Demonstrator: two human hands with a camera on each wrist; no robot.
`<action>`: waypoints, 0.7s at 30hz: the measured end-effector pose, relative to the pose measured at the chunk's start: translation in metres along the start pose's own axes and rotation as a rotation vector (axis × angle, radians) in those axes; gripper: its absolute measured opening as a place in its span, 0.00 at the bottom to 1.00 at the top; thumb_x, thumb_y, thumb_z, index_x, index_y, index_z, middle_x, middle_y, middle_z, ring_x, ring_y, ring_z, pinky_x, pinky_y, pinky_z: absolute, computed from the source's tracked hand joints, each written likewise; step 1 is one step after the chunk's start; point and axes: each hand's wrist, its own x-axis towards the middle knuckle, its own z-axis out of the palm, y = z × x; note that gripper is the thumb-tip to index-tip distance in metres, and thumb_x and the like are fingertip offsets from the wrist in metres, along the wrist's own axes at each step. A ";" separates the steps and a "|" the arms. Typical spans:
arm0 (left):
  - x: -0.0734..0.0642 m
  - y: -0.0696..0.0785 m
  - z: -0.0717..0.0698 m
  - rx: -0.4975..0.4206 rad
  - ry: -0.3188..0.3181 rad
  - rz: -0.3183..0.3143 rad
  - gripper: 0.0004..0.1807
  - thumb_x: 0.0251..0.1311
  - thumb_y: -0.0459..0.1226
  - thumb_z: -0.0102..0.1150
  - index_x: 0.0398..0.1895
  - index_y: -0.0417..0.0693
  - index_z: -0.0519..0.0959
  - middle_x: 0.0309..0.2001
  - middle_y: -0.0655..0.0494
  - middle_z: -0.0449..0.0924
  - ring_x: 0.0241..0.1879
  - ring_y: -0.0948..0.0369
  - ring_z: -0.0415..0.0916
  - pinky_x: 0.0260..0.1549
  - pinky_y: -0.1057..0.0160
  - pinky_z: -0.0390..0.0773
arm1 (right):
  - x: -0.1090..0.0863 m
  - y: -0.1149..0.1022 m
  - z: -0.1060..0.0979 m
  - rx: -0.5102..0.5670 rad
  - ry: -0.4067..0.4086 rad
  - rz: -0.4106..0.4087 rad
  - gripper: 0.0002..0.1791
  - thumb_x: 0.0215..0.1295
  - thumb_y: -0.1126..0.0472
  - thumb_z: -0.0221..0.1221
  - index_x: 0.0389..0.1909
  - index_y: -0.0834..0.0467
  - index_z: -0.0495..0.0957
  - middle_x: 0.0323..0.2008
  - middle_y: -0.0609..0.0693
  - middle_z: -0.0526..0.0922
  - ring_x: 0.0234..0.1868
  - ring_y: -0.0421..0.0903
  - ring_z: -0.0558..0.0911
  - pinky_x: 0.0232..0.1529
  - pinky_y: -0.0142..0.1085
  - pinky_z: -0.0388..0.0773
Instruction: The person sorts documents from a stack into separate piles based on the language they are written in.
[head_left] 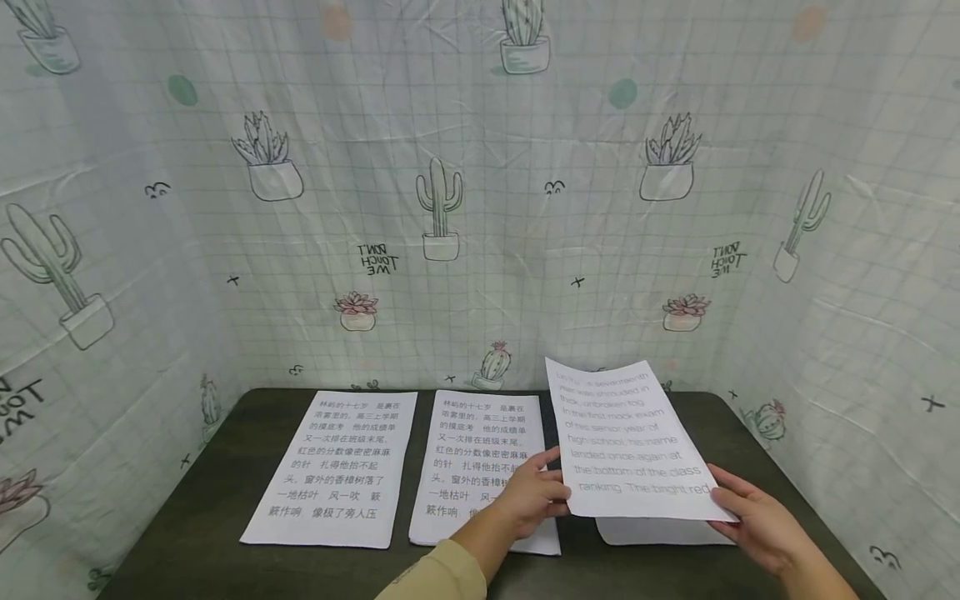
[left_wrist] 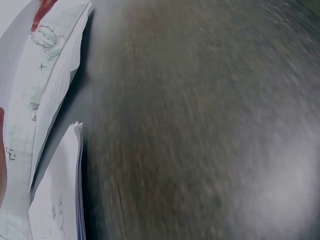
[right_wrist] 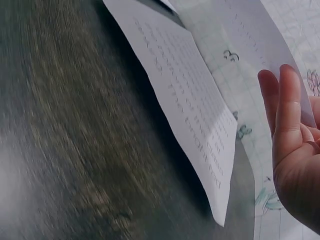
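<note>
Both hands hold up a white sheet of paper (head_left: 622,442) printed with grey English text, tilted above the right side of the table. My left hand (head_left: 531,496) pinches its lower left edge, and my right hand (head_left: 757,517) grips the lower right corner between thumb and fingers. Beneath it lies another printed paper (right_wrist: 185,100), mostly covered by the raised sheet in the head view. The left forearm crosses over the middle stack of paper (head_left: 472,450), which carries Chinese text. In the left wrist view only a sliver of the left hand shows.
A further paper with Chinese text (head_left: 330,467) lies flat on the left of the dark table (head_left: 195,500). Behind and at both sides hangs a curtain (head_left: 495,300) with a grid and cactus print. Layered edges show on the middle stack in the left wrist view.
</note>
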 end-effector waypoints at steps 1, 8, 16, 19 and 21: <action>0.001 -0.001 0.002 0.001 0.000 -0.002 0.43 0.49 0.19 0.52 0.74 0.37 0.57 0.54 0.42 0.82 0.37 0.62 0.81 0.30 0.66 0.81 | 0.000 0.000 -0.002 0.001 0.009 -0.001 0.24 0.75 0.65 0.46 0.38 0.29 0.78 0.40 0.34 0.83 0.43 0.35 0.83 0.45 0.33 0.83; 0.007 -0.006 0.017 0.051 0.034 -0.013 0.43 0.47 0.18 0.51 0.72 0.36 0.59 0.50 0.45 0.84 0.38 0.62 0.82 0.33 0.62 0.82 | -0.001 0.002 -0.015 -0.036 0.077 0.008 0.22 0.74 0.63 0.50 0.36 0.27 0.77 0.39 0.33 0.83 0.42 0.36 0.84 0.44 0.34 0.83; 0.011 -0.013 0.030 0.085 0.058 -0.034 0.43 0.46 0.16 0.51 0.72 0.35 0.60 0.46 0.46 0.84 0.38 0.61 0.82 0.36 0.55 0.85 | -0.001 0.003 -0.028 -0.088 0.114 0.036 0.22 0.75 0.64 0.47 0.43 0.29 0.77 0.38 0.34 0.82 0.41 0.36 0.83 0.43 0.35 0.83; 0.012 -0.016 0.032 0.070 0.060 -0.033 0.43 0.45 0.15 0.51 0.71 0.34 0.59 0.46 0.45 0.84 0.38 0.60 0.82 0.37 0.53 0.85 | 0.000 0.001 -0.031 -0.135 0.138 0.055 0.26 0.75 0.63 0.47 0.71 0.45 0.64 0.38 0.34 0.81 0.41 0.36 0.83 0.44 0.35 0.83; 0.013 -0.018 0.033 0.070 0.064 -0.035 0.43 0.45 0.15 0.51 0.71 0.34 0.59 0.46 0.45 0.84 0.38 0.59 0.82 0.37 0.52 0.85 | 0.001 0.000 -0.031 -0.160 0.145 0.066 0.34 0.75 0.63 0.46 0.77 0.61 0.45 0.38 0.34 0.81 0.41 0.36 0.83 0.44 0.36 0.83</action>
